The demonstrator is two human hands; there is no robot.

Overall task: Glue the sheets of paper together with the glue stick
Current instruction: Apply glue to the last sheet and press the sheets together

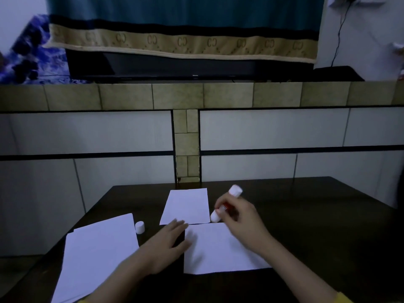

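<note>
The glue stick [226, 205] is being gripped in the right hand [239, 213], tip at the near sheet [220, 250]'s far edge; that sheet is being steadied under the flat, open left hand [169, 241], and even strokes are being called for.

Repeated "CC" emblems on cloth border [181, 41].

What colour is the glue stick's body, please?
Red, white at both ends, on the glue stick; head view.

1. Paper: two single sheets, far sheet [185, 205] and near sheet [218, 250]; plus left stack [98, 254], at least two sheets, exact count unclear.
2. Glue stick [227, 204]: one.
3. Loose white cap [140, 227]: one.
4. Hands: two, left [168, 241] and right [240, 217].
5. Desk [317, 226]: one.
</note>
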